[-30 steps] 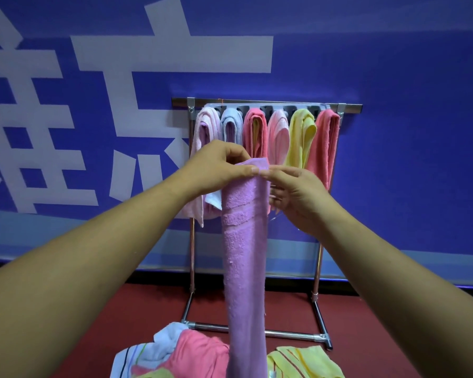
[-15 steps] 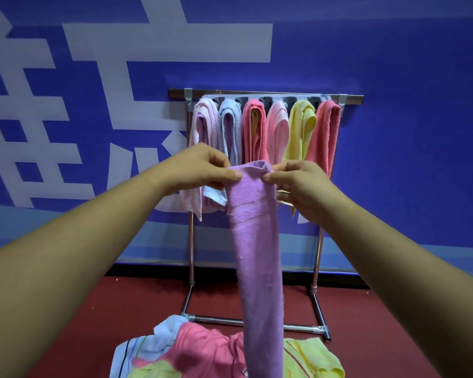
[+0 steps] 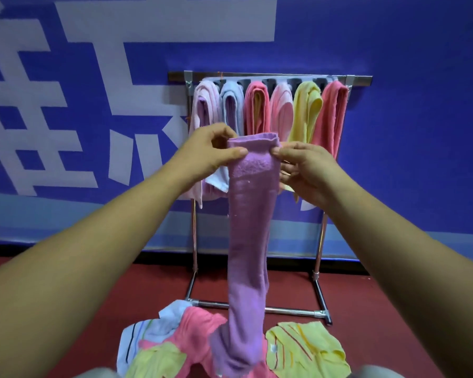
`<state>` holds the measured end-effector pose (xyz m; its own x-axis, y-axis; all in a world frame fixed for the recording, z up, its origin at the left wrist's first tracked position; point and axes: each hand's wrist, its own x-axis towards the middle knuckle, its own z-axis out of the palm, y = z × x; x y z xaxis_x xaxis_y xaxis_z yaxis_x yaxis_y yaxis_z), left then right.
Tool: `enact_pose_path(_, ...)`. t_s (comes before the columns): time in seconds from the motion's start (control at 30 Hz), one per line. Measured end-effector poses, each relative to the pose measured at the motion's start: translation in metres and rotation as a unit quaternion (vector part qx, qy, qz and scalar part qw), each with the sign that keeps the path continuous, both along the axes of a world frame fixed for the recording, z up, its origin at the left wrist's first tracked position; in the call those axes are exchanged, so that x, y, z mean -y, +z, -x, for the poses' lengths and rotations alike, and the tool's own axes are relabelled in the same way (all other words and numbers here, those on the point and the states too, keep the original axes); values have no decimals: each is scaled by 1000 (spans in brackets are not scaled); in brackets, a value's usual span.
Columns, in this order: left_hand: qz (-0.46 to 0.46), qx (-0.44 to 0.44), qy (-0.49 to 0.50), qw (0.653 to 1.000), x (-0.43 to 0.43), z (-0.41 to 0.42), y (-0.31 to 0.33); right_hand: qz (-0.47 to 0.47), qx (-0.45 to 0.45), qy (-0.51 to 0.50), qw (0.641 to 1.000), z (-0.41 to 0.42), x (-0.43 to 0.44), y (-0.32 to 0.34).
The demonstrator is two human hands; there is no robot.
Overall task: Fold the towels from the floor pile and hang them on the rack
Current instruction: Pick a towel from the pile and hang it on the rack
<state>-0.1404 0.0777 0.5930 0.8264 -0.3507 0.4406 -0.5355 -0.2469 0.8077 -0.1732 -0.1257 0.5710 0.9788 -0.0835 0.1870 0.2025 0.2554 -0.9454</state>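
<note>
**Hands on the purple towel (image 3: 250, 214), rack (image 3: 271, 77) behind**

My left hand (image 3: 210, 151) pinches the top left corner of the purple towel between thumb and curled fingers. The towel hangs between my hands as a long, narrow strip, folded lengthwise. Its top edge is level with the lower halves of the towels already hung, and its bottom end reaches down into the floor pile. My right hand (image 3: 303, 170) grips the top right corner the same way, thumb in front and fingers curled behind the cloth.

The metal rack stands beyond my hands against a blue wall banner (image 3: 421, 132) with large white characters. Six towels hang over its top bar. From the rack's left end they are a pale pink towel (image 3: 206, 105), a light blue towel (image 3: 231, 105), a coral towel (image 3: 257, 107), a soft pink towel (image 3: 281, 110), a yellow towel (image 3: 306, 110) and a salmon towel (image 3: 332, 113) at the right end. My hands and the purple strip hide their lower parts.

The pile lies on the red floor (image 3: 66, 296), just in front of the rack's bottom bar. At its left side is a white striped towel (image 3: 137, 339) with a yellow-green towel (image 3: 156, 361) over its near edge. Next comes a crumpled pink towel (image 3: 194, 331) touching the purple strip, and on the right a yellow striped towel (image 3: 306, 347).
</note>
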Motion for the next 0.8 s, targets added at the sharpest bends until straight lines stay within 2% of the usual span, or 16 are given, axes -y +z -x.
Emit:
enact_pose_path(0.07, 83, -35, -26, 996, 4, -3, -5, -23, 3, 11, 1000, -2, -4, 1)
enact_pose_path(0.2, 91, -95, -100, 986, 17, 9, -14, -31, 6, 33, 999, -4, -10, 5)
enact_pose_path(0.3, 156, -76, -38, 984, 24, 11, -14, -37, 14, 35, 999, -10, -12, 3)
enact_pose_path(0.4, 140, -47, -8, 989, 26, 6, -10, -35, 18, 48, 998, -12, -12, -10)
enact_pose_path(0.6, 151, -46, 31, 987, 22, -7, 3, 15, -42, 159, 986, -2, -14, -64)
enact_pose_path(0.67, 157, -57, 43, 985, 19, -12, 5, 30, -35, 164, 985, 5, -16, -80)
enact_pose_path(0.8, 163, -126, 86, 975, 13, -23, -2, -13, -23, 147, 989, 13, -22, -85)
